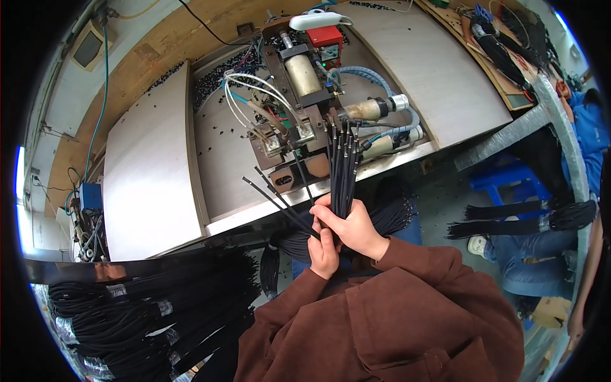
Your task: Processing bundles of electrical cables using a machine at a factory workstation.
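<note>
The lower ends of the thin black cable bundle (341,170) vanish inside both fists; black cable coils (153,318) run off the frame's bottom-left edge.

Even, fairly bright indoor light falls from above, with soft shadows under the counter (153,172) edge. Fisheye distortion bends straight edges toward a black rim, and blown-out glare shows at the far left and upper right of the frame. The centre is sharp.

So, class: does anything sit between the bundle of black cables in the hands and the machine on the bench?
Nothing visible does. The cable bundle, gripped by both hands, already reaches up to the machine with open space around its tips.
</note>
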`<state>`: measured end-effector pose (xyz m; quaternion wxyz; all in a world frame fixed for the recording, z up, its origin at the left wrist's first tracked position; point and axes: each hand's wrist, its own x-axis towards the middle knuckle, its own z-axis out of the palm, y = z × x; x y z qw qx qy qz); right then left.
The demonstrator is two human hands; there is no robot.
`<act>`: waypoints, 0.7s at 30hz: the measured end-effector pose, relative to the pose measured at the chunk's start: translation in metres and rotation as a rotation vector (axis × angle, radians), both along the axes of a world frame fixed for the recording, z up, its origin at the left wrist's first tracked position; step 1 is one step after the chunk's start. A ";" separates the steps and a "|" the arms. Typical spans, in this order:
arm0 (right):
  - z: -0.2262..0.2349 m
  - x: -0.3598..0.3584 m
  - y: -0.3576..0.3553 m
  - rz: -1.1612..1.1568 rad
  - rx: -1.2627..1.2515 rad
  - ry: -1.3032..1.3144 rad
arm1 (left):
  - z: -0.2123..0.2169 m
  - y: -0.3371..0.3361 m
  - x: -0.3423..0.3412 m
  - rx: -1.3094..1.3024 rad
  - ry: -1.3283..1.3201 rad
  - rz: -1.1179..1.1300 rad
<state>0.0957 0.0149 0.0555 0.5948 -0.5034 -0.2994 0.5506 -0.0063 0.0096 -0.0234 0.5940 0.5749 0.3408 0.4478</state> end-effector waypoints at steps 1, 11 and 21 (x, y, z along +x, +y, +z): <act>-0.002 0.000 0.001 0.001 0.006 0.002 | 0.001 0.001 0.001 0.001 0.009 0.003; -0.003 0.000 0.011 0.011 0.016 -0.008 | 0.012 0.009 0.002 0.002 -0.029 0.013; -0.002 0.013 0.012 0.205 -0.010 -0.110 | 0.007 0.007 0.002 -0.038 -0.002 0.010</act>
